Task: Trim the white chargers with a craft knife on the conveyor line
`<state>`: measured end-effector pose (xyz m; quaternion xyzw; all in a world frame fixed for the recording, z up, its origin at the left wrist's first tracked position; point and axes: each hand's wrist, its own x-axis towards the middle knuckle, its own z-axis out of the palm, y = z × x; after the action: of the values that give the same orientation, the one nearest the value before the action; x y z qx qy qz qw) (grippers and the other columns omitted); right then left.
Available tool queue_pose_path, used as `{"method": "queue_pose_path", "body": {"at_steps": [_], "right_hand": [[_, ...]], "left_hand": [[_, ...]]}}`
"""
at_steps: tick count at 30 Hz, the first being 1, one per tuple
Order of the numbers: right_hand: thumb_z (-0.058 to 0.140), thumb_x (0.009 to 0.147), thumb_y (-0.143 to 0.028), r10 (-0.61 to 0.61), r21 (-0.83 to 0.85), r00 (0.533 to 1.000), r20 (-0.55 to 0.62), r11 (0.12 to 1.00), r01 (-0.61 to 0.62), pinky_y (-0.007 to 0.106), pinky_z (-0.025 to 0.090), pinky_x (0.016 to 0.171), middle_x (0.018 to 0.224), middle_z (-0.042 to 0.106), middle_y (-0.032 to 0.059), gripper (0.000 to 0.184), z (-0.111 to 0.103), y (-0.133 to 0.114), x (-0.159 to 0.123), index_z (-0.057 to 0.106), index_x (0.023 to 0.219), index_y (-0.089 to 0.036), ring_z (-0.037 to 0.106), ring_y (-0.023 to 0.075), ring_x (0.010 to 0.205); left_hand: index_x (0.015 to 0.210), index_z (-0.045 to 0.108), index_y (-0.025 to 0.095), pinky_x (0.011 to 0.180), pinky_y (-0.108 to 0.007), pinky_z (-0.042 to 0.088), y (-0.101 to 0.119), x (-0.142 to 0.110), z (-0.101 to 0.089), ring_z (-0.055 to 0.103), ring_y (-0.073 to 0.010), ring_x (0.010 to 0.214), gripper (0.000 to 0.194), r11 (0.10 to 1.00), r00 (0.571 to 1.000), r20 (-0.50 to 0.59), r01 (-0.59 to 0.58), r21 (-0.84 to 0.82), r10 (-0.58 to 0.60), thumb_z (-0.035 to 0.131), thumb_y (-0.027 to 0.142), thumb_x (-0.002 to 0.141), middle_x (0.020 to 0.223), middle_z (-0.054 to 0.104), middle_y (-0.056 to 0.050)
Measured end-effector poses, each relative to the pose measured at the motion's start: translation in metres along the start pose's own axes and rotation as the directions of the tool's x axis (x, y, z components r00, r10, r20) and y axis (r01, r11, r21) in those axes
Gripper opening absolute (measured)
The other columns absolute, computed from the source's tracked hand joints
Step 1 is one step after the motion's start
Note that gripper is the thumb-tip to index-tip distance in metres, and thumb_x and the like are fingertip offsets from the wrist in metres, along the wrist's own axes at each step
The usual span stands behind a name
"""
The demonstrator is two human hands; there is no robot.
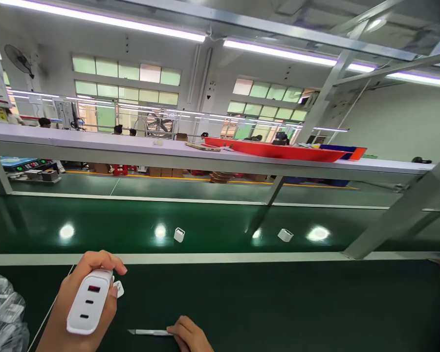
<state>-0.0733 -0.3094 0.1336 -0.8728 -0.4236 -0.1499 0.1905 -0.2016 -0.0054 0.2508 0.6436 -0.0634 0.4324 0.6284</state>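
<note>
Lower left: left hand (77, 303) clamped on charger (88, 301) (ports up). Lower centre: right hand (188, 336) fingers together on blade (150, 332), long axis pointing left along tabletop (278, 303).

The dark green table (278, 303) carries a craft knife (150, 332); two small white housings (179, 234), perhaps adapters, lie on its belt.

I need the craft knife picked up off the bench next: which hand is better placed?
Right, probably. The right hand already has its fingers on the handle of the craft knife lying on the green bench, while the left hand is full, gripping the white charger.
</note>
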Motion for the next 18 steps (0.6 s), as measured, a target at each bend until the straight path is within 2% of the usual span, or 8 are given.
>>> {"method": "queue_pose_path", "body": {"at_steps": [2,4,5,6,9,11,14,18], "right_hand": [[0.050,0.091,-0.028,0.034,-0.108,0.991,0.130,0.994,-0.019,0.038,0.054,0.077,0.102,0.067,0.0116,0.022,-0.012,-0.003,0.012,0.069,0.100,-0.024,0.066,0.0258,0.090],[0.061,0.085,-0.028,0.094,-0.184,0.978,0.186,0.981,-0.059,0.040,0.049,0.097,0.128,0.059,0.0125,0.022,-0.038,-0.004,0.046,0.070,0.105,-0.023,0.060,0.0283,0.114],[0.064,0.086,-0.030,0.150,-0.206,0.975,0.163,0.972,-0.115,0.038,0.045,0.103,0.137,0.053,0.0128,0.028,-0.051,0.000,0.070,0.069,0.112,-0.022,0.057,0.0272,0.121],[0.059,0.090,-0.031,0.252,-0.240,0.964,0.081,0.944,-0.227,0.034,0.043,0.106,0.138,0.052,0.0119,0.029,-0.063,0.006,0.097,0.066,0.117,-0.021,0.055,0.0237,0.123],[0.053,0.094,-0.030,0.404,-0.297,0.910,-0.095,0.861,-0.413,0.044,0.039,0.106,0.144,0.041,0.0235,0.048,-0.079,0.038,0.180,0.049,0.137,-0.009,0.041,0.0329,0.135],[0.051,0.093,-0.026,0.482,-0.298,0.870,-0.106,0.819,-0.490,0.045,0.043,0.097,0.129,0.053,0.0270,0.044,-0.076,0.058,0.218,0.053,0.130,-0.003,0.052,0.0353,0.123],[0.050,0.092,-0.022,0.487,-0.267,0.873,-0.039,0.836,-0.479,0.038,0.046,0.089,0.108,0.065,0.0203,0.032,-0.059,0.066,0.230,0.061,0.116,-0.005,0.062,0.0296,0.103],[0.062,0.083,-0.022,0.308,-0.153,0.942,0.136,0.946,-0.287,0.032,0.046,0.087,0.100,0.069,0.0107,0.023,-0.036,0.040,0.187,0.068,0.105,-0.015,0.064,0.0257,0.096]], "left_hand": [[0.098,0.045,0.025,0.058,-0.023,0.042,0.002,0.001,0.000,0.057,-0.0116,0.071,0.012,1.000,1.000,0.011,-0.019,0.006,0.019,0.048,0.035,0.091,0.095,0.059,0.002],[0.097,0.045,0.025,0.056,-0.023,0.039,0.004,0.004,-0.001,0.048,-0.0082,0.057,0.009,0.999,0.999,0.020,-0.031,0.019,0.031,0.048,0.032,0.091,0.092,0.059,0.003],[0.097,0.046,0.024,0.054,-0.023,0.038,0.003,0.005,-0.001,0.044,-0.0074,0.053,0.009,0.999,0.999,0.031,-0.035,0.031,0.034,0.049,0.031,0.091,0.091,0.059,0.003],[0.097,0.046,0.024,0.052,-0.023,0.036,0.002,0.007,-0.001,0.042,-0.0072,0.052,0.010,0.998,0.998,0.046,-0.041,0.041,0.039,0.050,0.030,0.090,0.090,0.059,0.003],[0.097,0.046,0.023,0.051,-0.022,0.037,-0.007,0.012,-0.002,0.045,-0.0083,0.055,0.011,0.996,0.990,0.112,-0.088,0.002,0.087,0.054,0.025,0.089,0.090,0.060,0.001],[0.098,0.045,0.023,0.053,-0.020,0.040,-0.014,0.015,-0.002,0.049,-0.0087,0.060,0.014,0.986,0.973,0.172,-0.143,-0.084,0.156,0.053,0.018,0.088,0.091,0.058,0.000],[0.100,0.044,0.025,0.056,-0.018,0.044,-0.019,0.019,0.001,0.054,-0.0086,0.066,0.023,0.964,0.945,0.227,-0.196,-0.181,0.235,0.051,0.008,0.086,0.093,0.056,0.001],[0.102,0.046,0.025,0.067,-0.019,0.048,-0.019,0.023,0.013,0.060,-0.0116,0.084,0.033,0.929,0.919,0.230,-0.258,-0.264,0.321,0.052,0.001,0.080,0.097,0.058,-0.001]]}}
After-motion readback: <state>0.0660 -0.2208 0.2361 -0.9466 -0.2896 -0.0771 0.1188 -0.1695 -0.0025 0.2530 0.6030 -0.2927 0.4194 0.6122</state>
